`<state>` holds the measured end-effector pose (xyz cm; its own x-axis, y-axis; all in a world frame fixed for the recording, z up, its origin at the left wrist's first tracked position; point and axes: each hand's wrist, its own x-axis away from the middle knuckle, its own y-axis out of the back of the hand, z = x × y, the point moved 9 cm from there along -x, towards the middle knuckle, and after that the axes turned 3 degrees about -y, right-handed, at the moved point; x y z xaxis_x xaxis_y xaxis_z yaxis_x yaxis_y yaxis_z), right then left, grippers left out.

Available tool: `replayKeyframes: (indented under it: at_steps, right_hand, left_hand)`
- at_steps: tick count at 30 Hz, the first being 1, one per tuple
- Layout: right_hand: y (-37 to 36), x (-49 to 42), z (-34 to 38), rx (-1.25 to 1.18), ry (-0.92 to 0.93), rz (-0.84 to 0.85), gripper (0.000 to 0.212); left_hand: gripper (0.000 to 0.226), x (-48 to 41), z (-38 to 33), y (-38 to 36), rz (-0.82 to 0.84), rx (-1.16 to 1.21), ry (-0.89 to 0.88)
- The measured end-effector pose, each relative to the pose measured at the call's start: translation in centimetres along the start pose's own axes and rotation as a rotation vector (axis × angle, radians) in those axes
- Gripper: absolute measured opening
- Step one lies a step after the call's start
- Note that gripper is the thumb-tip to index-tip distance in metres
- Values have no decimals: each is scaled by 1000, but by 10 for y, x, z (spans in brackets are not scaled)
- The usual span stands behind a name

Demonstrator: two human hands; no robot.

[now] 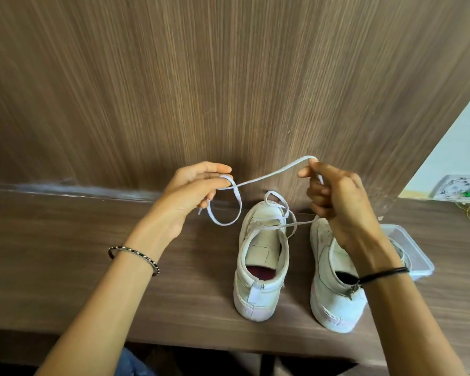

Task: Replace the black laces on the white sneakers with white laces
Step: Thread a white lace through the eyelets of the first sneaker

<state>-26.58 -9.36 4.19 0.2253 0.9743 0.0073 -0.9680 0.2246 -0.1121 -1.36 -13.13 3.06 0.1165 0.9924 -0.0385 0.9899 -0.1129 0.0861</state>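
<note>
The left hand (193, 191) and right hand (337, 202) each pinch the white lace (269, 177) stretched between them above two sneakers (258, 289) on the tabletop (65, 253).

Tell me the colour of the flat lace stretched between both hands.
White; the head view shows the flat lace held by the left hand and the right hand.

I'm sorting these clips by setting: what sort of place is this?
Likely a home room, at a built-in desk: brown wood-grain laminate desktop, matching wood-grain wall panel behind it, clear plastic box beside the white sneakers.
</note>
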Motion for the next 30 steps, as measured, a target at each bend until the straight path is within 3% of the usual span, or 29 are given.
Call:
replayKeyframes:
  at_steps: [6, 11, 14, 16, 19, 21, 23, 26, 28, 30]
  right_hand:
    - [13, 2, 11, -30, 50, -75, 33]
    - [39, 7, 13, -274, 98, -324, 35]
    - [48, 6, 8, -215, 120, -388, 35]
    - [40, 4, 8, -18, 117, -320, 34]
    - [19, 4, 4, 579, 165, -238, 26]
    - [1, 11, 7, 892, 297, -254, 35]
    - [-21, 19, 13, 810, 427, -183, 41]
    - [-59, 21, 0, 422, 281, 157, 25]
    - [-79, 25, -10, 390, 260, 310, 27]
    - [-84, 25, -15, 429, 278, 326, 31]
  left_hand:
    - [17, -7, 8, 17, -83, -43, 75]
    - [18, -9, 15, 27, -139, -208, 27]
    - [19, -8, 13, 33, -182, -218, -15]
    - [22, -7, 8, 29, -158, -78, -37]
    - [28, -5, -5, 16, -99, 175, -72]
    - [30, -5, -10, 4, -44, 257, -84]
    - [31, -4, -15, -8, 18, 253, -109]
    - [33, -1, -23, -27, 117, 263, -159]
    - [35, 3, -27, -38, 190, 212, -194]
    - [35, 5, -28, -44, 225, 81, -233]
